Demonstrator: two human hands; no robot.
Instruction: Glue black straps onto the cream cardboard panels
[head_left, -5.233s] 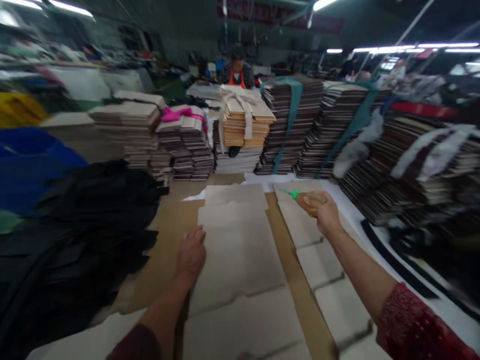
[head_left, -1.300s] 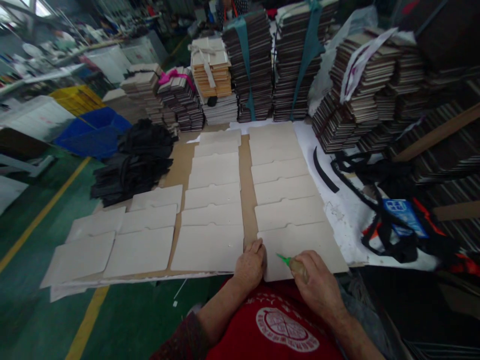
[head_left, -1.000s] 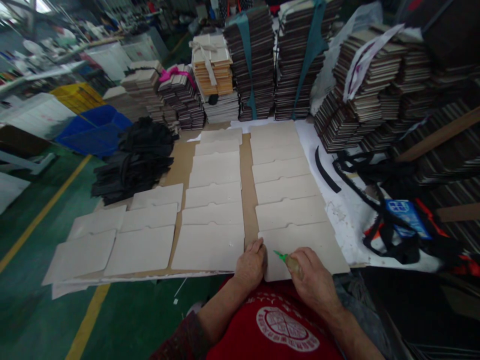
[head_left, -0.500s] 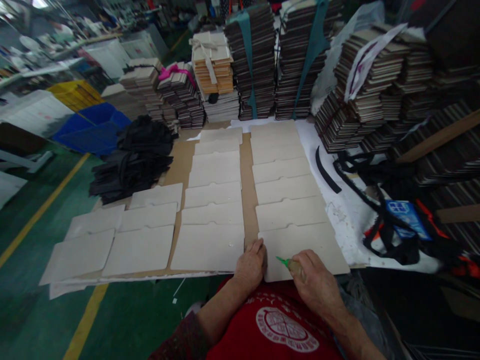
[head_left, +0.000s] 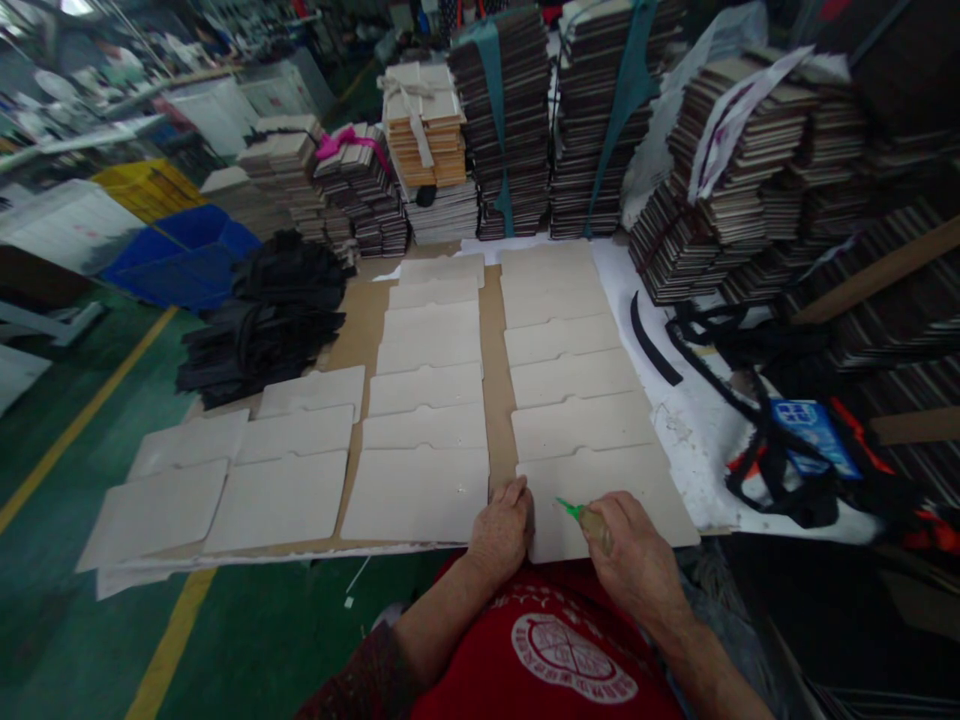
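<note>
My right hand (head_left: 632,545) is closed round a small tool with a green pointed tip (head_left: 570,508) and a tan rounded end. The tip is over the nearest pale grey board (head_left: 600,480) of the right column, touching it or just above; I cannot tell which. My left hand (head_left: 504,525) lies at that board's left edge, its fingers flat and close together. More overlapping boards (head_left: 574,375), some with a small notch in the edge, run away from me. To the left lies another column of such boards (head_left: 416,495), a few with small marks near the right side.
Shorter rows of boards (head_left: 277,500) lie at the left of the table. Black cloth pieces (head_left: 262,340) are heaped behind them. Tied stacks of boards (head_left: 502,130) stand along the back. Black straps (head_left: 802,490) and a blue packet (head_left: 814,440) lie at the right.
My right hand has shifted slightly up and away from me, carrying the green tip a little further onto the board. My left hand stays where it was.
</note>
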